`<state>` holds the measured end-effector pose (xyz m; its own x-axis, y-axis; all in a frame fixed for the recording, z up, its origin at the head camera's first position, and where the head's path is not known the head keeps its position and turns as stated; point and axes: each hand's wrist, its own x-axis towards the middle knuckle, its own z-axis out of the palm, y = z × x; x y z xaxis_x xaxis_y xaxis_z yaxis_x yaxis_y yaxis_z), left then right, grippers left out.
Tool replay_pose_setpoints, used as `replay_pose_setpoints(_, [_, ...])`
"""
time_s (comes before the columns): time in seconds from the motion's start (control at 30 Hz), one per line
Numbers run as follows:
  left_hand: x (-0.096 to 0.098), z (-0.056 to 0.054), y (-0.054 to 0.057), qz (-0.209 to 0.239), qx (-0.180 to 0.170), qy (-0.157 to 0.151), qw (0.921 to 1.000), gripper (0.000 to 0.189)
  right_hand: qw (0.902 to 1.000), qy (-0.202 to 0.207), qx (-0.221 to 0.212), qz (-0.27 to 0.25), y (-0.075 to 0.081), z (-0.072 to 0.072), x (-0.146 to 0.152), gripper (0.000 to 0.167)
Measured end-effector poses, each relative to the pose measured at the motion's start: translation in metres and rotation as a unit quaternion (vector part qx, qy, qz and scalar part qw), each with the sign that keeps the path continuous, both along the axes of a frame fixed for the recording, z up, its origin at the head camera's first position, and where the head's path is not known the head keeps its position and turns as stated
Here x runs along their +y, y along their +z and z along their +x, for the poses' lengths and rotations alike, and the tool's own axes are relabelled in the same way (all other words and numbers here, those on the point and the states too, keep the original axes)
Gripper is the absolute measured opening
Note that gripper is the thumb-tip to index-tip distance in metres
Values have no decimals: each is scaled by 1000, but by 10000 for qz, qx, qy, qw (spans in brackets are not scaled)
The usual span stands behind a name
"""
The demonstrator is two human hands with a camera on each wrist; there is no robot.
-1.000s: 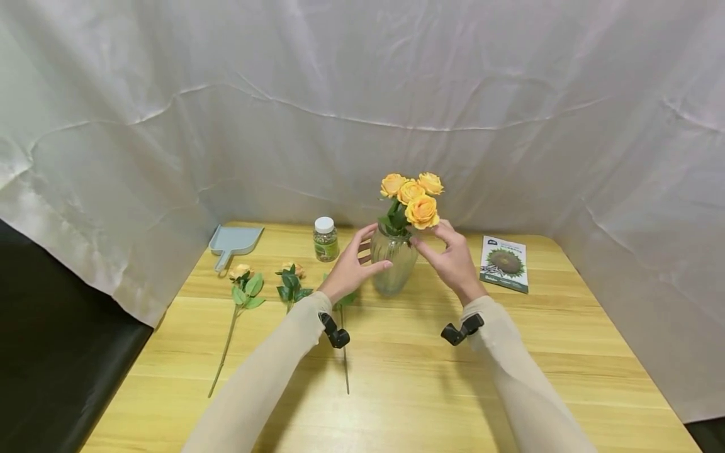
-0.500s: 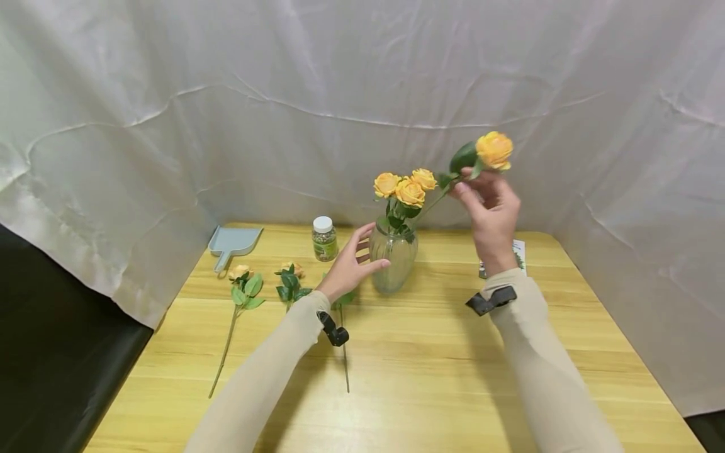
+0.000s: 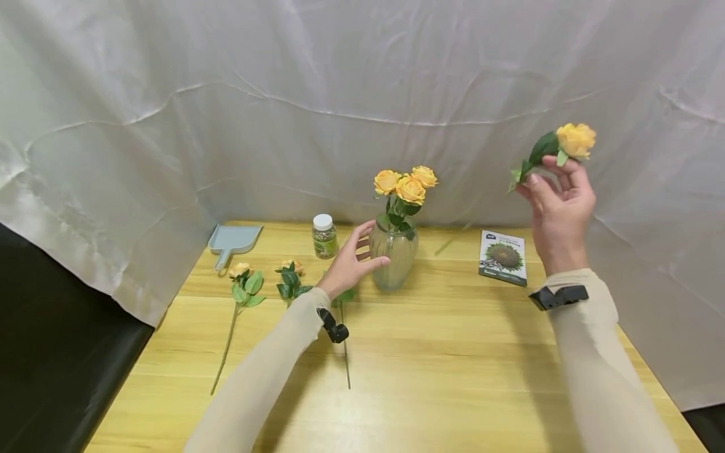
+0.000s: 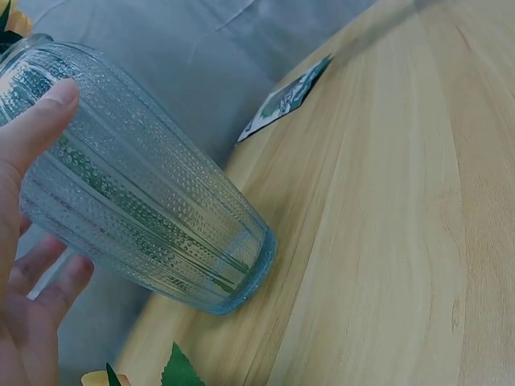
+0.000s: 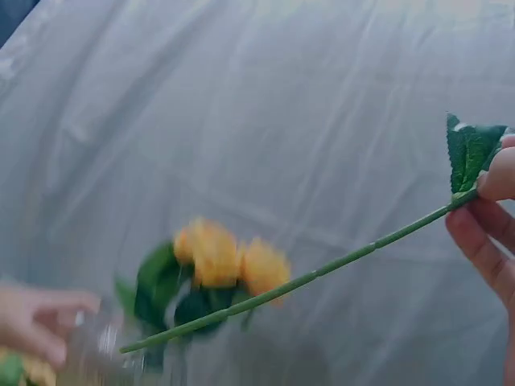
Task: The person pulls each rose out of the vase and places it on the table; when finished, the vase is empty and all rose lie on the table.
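Observation:
In the head view my right hand [image 3: 565, 207] pinches a yellow artificial rose [image 3: 576, 141] just under its bloom, raised at the right. Its long green stem [image 5: 346, 259] slants down to the left in the right wrist view. My left hand [image 3: 350, 267] holds the side of a ribbed clear glass vase [image 3: 399, 267], thumb in front and fingers behind. Three yellow roses [image 3: 409, 190] stand in that vase. The glass bottom [image 4: 249, 281] is at the wooden table in the left wrist view.
Roses [image 3: 240, 294] [image 3: 291, 281] lie on the table at left, with another stem [image 3: 346, 352] partly under my left forearm. Behind are a grey dustpan [image 3: 235, 240] and a white-capped jar [image 3: 325, 238]. A sunflower seed packet [image 3: 503, 258] lies at right, before the grey curtain [image 3: 362, 75].
My right hand has drawn one rose up out of the vase and carried it away to the right. The left hand has stayed on the vase.

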<state>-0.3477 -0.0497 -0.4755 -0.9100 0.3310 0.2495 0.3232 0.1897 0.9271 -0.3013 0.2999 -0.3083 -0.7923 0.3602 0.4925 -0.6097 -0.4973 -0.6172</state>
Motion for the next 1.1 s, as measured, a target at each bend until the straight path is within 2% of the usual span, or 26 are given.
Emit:
replay_pose_setpoints(0.1, [0, -1, 0, 12, 0, -42, 10000, 91, 9960, 97, -514, 731, -23, 8, 15, 34])
replay_pose_setpoints(0.23, [0, -1, 1, -12, 4, -44, 10000, 92, 9774, 181, -983, 1861, -53, 15, 27, 30])
replay_pose_setpoints(0.37, [-2, -2, 3, -29, 35, -19, 10000, 92, 9503, 548, -1361, 2746, -80, 18, 32, 29])
replay_pose_setpoints(0.5, [-2, -2, 4, -24, 44, -23, 10000, 93, 9105, 974, -1869, 3558, -109, 21, 32, 27])
replay_pose_setpoints(0.53, [-2, -2, 4, -24, 41, -27, 10000, 93, 9013, 1048, -1981, 3708, -116, 22, 31, 27])
replay_pose_setpoints(0.7, [-2, -1, 5, 36, 5, -100, 9999, 92, 8698, 1395, -2366, 4099, -150, 26, 25, 32])
replay_pose_setpoints(0.83, [-2, -1, 5, 70, -25, -118, 9999, 92, 8533, 1568, -2518, 4287, -168, 27, 18, 42])
replay_pose_setpoints(1.1, [-4, 1, 4, 46, -40, -82, 9999, 93, 8418, 1679, -2567, 4442, -193, 23, 0, 47])
